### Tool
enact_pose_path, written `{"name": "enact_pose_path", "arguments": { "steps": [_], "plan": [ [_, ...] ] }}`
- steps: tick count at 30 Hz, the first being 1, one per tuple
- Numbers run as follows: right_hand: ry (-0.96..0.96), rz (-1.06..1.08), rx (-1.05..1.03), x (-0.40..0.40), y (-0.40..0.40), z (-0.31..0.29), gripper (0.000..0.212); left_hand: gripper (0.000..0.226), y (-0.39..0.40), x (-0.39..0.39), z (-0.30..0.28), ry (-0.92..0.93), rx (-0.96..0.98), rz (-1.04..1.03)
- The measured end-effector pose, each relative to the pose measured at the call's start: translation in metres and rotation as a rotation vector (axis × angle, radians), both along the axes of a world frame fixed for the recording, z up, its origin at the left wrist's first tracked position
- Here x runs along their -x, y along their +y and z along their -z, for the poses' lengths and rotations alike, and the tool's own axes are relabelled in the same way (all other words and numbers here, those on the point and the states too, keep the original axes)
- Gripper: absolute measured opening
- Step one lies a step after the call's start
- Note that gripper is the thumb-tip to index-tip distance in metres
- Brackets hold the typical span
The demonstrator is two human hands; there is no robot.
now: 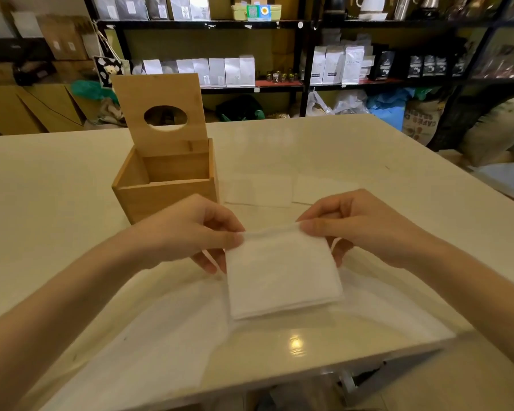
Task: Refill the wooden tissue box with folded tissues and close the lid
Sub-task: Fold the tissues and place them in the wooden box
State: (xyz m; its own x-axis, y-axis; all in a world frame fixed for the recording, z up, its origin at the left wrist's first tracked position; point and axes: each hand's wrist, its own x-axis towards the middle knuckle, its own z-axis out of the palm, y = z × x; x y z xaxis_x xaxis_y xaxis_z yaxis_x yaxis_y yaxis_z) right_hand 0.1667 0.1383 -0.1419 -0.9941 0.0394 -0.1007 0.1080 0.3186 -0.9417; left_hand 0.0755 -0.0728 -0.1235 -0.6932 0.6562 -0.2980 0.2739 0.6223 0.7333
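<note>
Hands: we have both raised just over the table, the left hand (190,232) and the right hand (365,229) each pinching a top corner of one folded tissue (282,274) between thumb and fingers.
Folded tissue: it hangs square and slightly tilted between our hands, its lower edge close above the table (398,161); we cannot tell whether it touches.
Wooden tissue box (163,188): it stands ahead of us and to the left, just beyond the left hand, its inside looking empty from here.
Lid (159,114): it is hinged at the far side and stands upright, its oval opening facing us, so the mouth of the box is open.
Key relation: the box lies forward and left of the tissue, and our left hand is the nearer one; we judge the tissue must travel up, over the near wall and down flat into the box.
Spare tissues (258,191): more flat white sheets lie on the table right of the box, beyond our hands.
Stage: we judge filling has barely begun and the lid is not yet shut.
Writing: a sack (422,120) on the floor at far right shows "CAFES"; the bag labels on the shelves (208,23) are too small to read.
</note>
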Motion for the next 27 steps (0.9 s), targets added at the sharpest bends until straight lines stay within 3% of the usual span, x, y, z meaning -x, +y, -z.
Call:
{"name": "enact_pose_path", "arguments": {
  "steps": [4,10,19,24,27],
  "plan": [
    [-0.127,-0.014,0.020,0.000,0.001,0.014,0.009,0.012,0.005,-0.001,0.020,0.098,0.063,0.015],
    [-0.116,0.020,-0.062,0.002,0.001,0.023,0.006,0.010,0.008,0.003,0.029,0.147,0.079,0.000],
    [-0.030,0.053,-0.316,0.008,-0.004,0.028,0.008,0.008,0.008,0.005,0.032,0.239,0.097,0.007],
    [0.062,0.035,-0.556,0.011,-0.003,0.032,0.008,0.011,0.011,0.006,0.034,0.463,0.220,0.072],
    [0.059,0.027,-0.616,0.013,0.001,0.031,0.011,0.017,0.013,0.009,0.030,0.498,0.270,0.108]
  ]
}}
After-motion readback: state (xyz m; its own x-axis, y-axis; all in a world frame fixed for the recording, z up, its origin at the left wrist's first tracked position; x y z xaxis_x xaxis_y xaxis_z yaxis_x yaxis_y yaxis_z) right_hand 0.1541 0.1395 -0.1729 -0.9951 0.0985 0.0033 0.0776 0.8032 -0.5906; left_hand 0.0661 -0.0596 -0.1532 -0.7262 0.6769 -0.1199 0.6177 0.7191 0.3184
